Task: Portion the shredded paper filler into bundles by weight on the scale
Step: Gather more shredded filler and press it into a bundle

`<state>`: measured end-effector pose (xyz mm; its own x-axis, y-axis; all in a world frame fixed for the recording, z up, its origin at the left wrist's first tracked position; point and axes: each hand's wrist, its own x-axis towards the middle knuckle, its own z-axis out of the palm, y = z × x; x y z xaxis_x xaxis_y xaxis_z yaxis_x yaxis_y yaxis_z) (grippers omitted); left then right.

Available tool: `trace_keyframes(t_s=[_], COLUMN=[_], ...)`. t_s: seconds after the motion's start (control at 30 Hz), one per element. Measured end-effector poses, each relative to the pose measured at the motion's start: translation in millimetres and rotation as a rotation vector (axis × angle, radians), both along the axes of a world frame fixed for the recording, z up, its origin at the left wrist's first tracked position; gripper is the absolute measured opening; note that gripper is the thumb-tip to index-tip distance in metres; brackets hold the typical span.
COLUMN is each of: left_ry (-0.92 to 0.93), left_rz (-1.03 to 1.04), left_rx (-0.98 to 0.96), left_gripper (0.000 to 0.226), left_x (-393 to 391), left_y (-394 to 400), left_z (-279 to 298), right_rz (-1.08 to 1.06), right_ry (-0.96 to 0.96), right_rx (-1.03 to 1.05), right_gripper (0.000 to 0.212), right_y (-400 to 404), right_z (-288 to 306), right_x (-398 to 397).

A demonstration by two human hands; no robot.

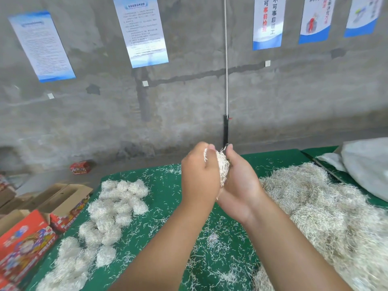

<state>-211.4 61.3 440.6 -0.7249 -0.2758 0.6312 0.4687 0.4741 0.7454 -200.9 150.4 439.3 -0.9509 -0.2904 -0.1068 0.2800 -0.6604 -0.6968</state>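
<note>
My left hand (199,175) and my right hand (239,181) are raised together above the green table (168,198), both curled round a small wad of white shredded paper (223,164). A black hanging scale (225,131) dangles from a white cord (226,59) just behind my fingertips; its hook is hidden by the wad and fingers. A big loose heap of shredded paper (327,211) lies to the right. Several rounded bundles (109,215) lie in a row on the left of the table.
Red printed cartons (27,246) and open cardboard boxes (63,196) stand off the table's left edge. A white sack (367,164) sits at the far right. Loose shreds litter the green cloth. A small red box (80,167) lies on the floor by the grey wall.
</note>
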Motion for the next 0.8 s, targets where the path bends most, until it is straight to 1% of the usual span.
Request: trace_keyframes(t_s=[0.07, 0.1, 0.17, 0.2, 0.23, 0.27, 0.3, 0.33, 0.37, 0.43, 0.47, 0.5, 0.53, 0.6, 0.67, 0.73, 0.8], left_ry=[-0.139, -0.191, -0.279, -0.326, -0.386, -0.460, -0.549, -0.648, -0.725, -0.791, -0.812, -0.841, -0.879, -0.932, -0.948, -0.983, -1.014], left_rz=[0.000, 0.000, -0.044, -0.088, -0.151, -0.223, -0.297, -0.370, -0.430, -0.450, -0.438, -0.441, -0.449, -0.431, -0.378, -0.329, -0.249], left_rx=[0.256, 0.360, 0.473, 0.481, 0.471, 0.460, 0.446, 0.415, 0.362, 0.234, 0.175, 0.123, 0.080, 0.009, 0.046, 0.126, 0.160], left_gripper=[0.023, 0.027, 0.034, 0.034, 0.032, 0.026, 0.019, 0.021, 0.037, 0.073, 0.083, 0.087, 0.086, 0.074, 0.070, 0.068, 0.067], left_x=[-6.6, -8.6, -8.4, -7.1, -4.7, -1.1, 3.5, 8.7, 14.4, 27.2, 34.7, 43.5, 53.0, 73.4, 91.0, 102.3, 106.4], left_y=[-7.6, -11.9, -19.6, -22.3, -24.7, -27.7, -32.3, -38.3, -45.2, -62.4, -72.0, -80.8, -89.8, -107.1, -126.2, -145.8, -167.4], left_z=[-6.6, -11.8, -25.7, -34.1, -43.3, -52.9, -62.3, -72.1, -82.5, -105.7, -118.1, -131.2, -145.9, -176.3, -205.7, -233.5, -259.9], right_rz=[-0.010, -0.014, 0.007, 0.003, -0.017, -0.078, -0.101, -0.149, -0.153, -0.149, -0.129, -0.100, -0.069, 0.037, 0.130, 0.196, 0.214], right_ry=[0.026, 0.026, 0.041, 0.051, 0.056, 0.020, 0.013, -0.002, -0.028, -0.067, -0.096, -0.111, -0.132, -0.155, -0.166, -0.181, -0.226], right_rx=[0.056, 0.104, 0.209, 0.285, 0.342, 0.415, 0.457, 0.532, 0.604, 0.692, 0.739, 0.758, 0.790, 0.808, 0.817, 0.839, 0.859], right_gripper=[0.057, 0.046, 0.026, 0.026, 0.026, 0.065, 0.058, 0.068, 0.075, 0.076, 0.077, 0.080, 0.082, 0.086, 0.088, 0.081, 0.066], right_y=[2.8, 4.1, 3.9, 3.4, 2.4, 2.8, 1.4, 0.7, 0.2, -1.2, -2.9, -6.6, -10.4, -22.7, -36.1, -47.9, -56.0], right_z=[-6.8, -13.4, -29.1, -41.5, -51.6, -63.6, -72.0, -80.9, -89.7, -112.6, -125.2, -137.0, -151.8, -173.1, -194.1, -212.3, -229.8], right_x=[7.4, 11.5, 20.4, 20.5, 23.1, 23.2, 25.0, 27.6, 31.0, 37.6, 41.8, 48.0, 53.3, 67.7, 80.6, 92.1, 100.7])
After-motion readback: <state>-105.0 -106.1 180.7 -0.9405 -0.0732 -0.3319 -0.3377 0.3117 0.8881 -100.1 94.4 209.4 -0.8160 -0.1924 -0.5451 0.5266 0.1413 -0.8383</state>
